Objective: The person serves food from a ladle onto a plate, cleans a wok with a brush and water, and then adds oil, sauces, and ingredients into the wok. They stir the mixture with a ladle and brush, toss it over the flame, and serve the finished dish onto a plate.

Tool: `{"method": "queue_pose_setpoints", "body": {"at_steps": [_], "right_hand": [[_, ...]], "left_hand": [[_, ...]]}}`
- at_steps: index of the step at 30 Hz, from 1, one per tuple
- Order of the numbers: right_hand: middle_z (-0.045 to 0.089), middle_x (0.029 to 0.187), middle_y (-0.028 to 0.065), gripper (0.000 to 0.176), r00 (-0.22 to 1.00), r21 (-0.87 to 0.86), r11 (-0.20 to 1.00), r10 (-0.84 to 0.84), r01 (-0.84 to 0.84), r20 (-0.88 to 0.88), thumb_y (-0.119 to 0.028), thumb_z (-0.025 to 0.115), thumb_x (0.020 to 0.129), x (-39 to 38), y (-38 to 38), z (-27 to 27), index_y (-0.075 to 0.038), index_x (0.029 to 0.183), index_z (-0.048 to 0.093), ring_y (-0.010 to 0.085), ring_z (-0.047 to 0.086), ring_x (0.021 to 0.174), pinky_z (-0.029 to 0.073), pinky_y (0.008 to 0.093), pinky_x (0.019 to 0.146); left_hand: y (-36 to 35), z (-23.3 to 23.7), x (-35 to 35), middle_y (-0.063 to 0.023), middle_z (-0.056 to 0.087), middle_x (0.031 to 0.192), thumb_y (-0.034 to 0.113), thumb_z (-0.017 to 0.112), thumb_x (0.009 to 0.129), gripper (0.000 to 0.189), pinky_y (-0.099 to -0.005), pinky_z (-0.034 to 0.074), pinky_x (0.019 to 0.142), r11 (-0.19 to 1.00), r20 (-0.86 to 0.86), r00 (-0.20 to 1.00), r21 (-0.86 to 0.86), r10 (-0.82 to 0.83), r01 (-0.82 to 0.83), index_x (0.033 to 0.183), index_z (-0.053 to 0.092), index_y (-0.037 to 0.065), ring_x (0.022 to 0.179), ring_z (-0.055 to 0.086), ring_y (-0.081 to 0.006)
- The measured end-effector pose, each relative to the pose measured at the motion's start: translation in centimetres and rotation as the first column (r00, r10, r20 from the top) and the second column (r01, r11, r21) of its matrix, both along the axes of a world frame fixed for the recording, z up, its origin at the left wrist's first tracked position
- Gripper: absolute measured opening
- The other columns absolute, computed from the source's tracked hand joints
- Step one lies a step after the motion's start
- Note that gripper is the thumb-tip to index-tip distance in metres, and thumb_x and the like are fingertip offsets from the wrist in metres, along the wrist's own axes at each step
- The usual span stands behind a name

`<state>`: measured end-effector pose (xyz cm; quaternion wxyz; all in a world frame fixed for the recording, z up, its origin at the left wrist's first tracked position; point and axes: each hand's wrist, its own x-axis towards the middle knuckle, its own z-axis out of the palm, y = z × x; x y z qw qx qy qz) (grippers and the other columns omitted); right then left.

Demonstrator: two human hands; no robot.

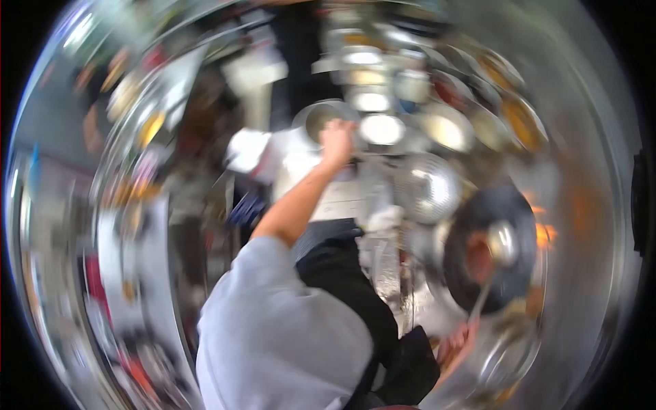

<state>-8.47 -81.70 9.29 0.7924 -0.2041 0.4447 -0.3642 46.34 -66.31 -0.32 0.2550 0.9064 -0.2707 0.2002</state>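
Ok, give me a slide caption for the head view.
Left hand at a bowl, right hand gripping a ladle at a dark wok, flames alongside.

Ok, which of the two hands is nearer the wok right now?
The right hand: it holds the ladle by its handle, just outside the wok. The left hand is farther off, reaching over a round bowl.

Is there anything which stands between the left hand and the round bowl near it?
Nothing visible does. In this view the left hand overlaps the right side of the bowl; blur hides whether they touch. The bright white container stands to the right of the bowl, not between them.
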Motion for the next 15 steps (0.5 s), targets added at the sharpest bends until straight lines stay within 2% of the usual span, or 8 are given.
{"method": "queue_pose_setpoints", "body": {"at_steps": [1, 2, 4, 6, 8, 9, 13, 15], "right_hand": [[0.039, 0.057, -0.0051, 0.031, 0.996, 0.114, 0.99, 0.08, -0.084, 0.042, -0.038, 0.04, 0.106, -3.7, -2.3, -2.6, -0.012, 0.093, 0.053, 0.0061, 0.034, 0.038, 0.029, 0.0253, 0.029], [0.036, 0.048, -0.005, 0.044, 0.923, 0.099, 0.93, 0.365, -0.354, -0.123, -0.05, 0.041, 0.103, -3.9, -2.4, -0.2, -0.016, 0.075, 0.045, 0.0075, 0.036, 0.039, 0.03, 0.0264, 0.032], [0.029, 0.044, -0.0078, 0.041, 0.796, 0.055, 0.847, 0.517, -0.528, -0.316, -0.048, 0.045, 0.102, -8.8, -8.2, -4.8, -0.017, 0.076, 0.052, 0.0068, 0.035, 0.04, 0.027, 0.0241, 0.034], [0.041, 0.051, -0.0027, 0.052, 0.762, 0.13, 0.886, 0.451, -0.445, -0.464, -0.048, 0.047, 0.101, -8.0, -5.2, 0.0, -0.018, 0.059, 0.045, 0.0132, 0.044, 0.049, 0.04, 0.0306, 0.05], [0.041, 0.051, -0.0031, 0.05, 0.705, 0.115, 0.866, 0.466, -0.486, -0.535, -0.047, 0.047, 0.101, -7.6, -5.2, 0.6, -0.018, 0.06, 0.046, 0.0128, 0.043, 0.049, 0.04, 0.0302, 0.049], [0.041, 0.05, -0.0033, 0.049, 0.679, 0.105, 0.857, 0.469, -0.504, -0.565, -0.047, 0.048, 0.101, -7.3, -5.1, 0.7, -0.017, 0.061, 0.046, 0.0126, 0.043, 0.048, 0.039, 0.0299, 0.049], [0.04, 0.05, -0.004, 0.046, 0.542, 0.102, 0.799, 0.489, -0.592, -0.684, -0.046, 0.048, 0.101, -4.5, -3.4, 0.1, -0.017, 0.065, 0.048, 0.0116, 0.042, 0.048, 0.038, 0.029, 0.048], [0.039, 0.05, -0.0043, 0.044, 0.48, 0.089, 0.771, 0.477, -0.63, -0.737, -0.045, 0.048, 0.101, -3.0, -2.1, -0.2, -0.017, 0.067, 0.049, 0.0112, 0.041, 0.047, 0.037, 0.0285, 0.047]], "left_hand": [[4.3, -1.1, -0.9, -0.0153, 0.059, 0.106, 0.009, 0.06, 0.08, 0.024, -0.0496, 0.045, 0.086, 0.989, -0.086, 0.985, 0.032, 0.149, -0.147, 0.104, 0.066, 0.011, 0.107, 0.055, -0.0341], [9.2, -2.1, -1.6, -0.0162, 0.058, 0.108, 0.008, 0.059, 0.08, 0.027, -0.0504, 0.044, 0.089, 0.963, -0.17, 0.948, 0.055, 0.269, -0.263, 0.107, 0.065, 0.01, 0.11, 0.053, -0.0353], [18.7, -4.8, -4.5, -0.019, 0.057, 0.111, 0.007, 0.058, 0.081, 0.028, -0.05, 0.045, 0.093, 0.905, -0.292, 0.857, 0.115, 0.425, -0.409, 0.107, 0.065, 0.009, 0.112, 0.053, -0.039], [26.8, -5.8, -7.9, -0.0217, 0.065, 0.11, 0.008, 0.057, 0.083, 0.027, -0.051, 0.051, 0.088, 0.811, -0.523, 0.622, 0.322, 0.582, -0.488, 0.108, 0.065, 0.008, 0.105, 0.063, -0.0406], [34.2, -8.7, -11.0, -0.0223, 0.068, 0.11, 0.011, 0.058, 0.084, 0.027, -0.0493, 0.053, 0.086, 0.707, -0.69, 0.399, 0.232, 0.604, -0.668, 0.11, 0.064, 0.007, 0.107, 0.064, -0.0385], [38.3, -11.0, -12.5, -0.0215, 0.068, 0.108, 0.011, 0.059, 0.082, 0.028, -0.0496, 0.052, 0.089, 0.683, -0.72, 0.375, 0.187, 0.584, -0.706, 0.11, 0.065, 0.008, 0.107, 0.064, -0.0385], [50.4, -11.2, -18.8, -0.0214, 0.069, 0.104, 0.015, 0.061, 0.081, 0.022, -0.0452, 0.05, 0.093, 0.348, -0.581, 0.351, -0.122, 0.734, -0.929, 0.1, 0.068, 0.007, 0.104, 0.065, -0.038], [55.9, -7.2, -21.2, -0.0207, 0.07, 0.096, 0.025, 0.06, 0.088, 0.021, -0.0458, 0.052, 0.086, 0.072, -0.526, 0.211, -0.272, 0.824, -0.96, 0.093, 0.067, 0.006, 0.095, 0.066, -0.0392]]}}
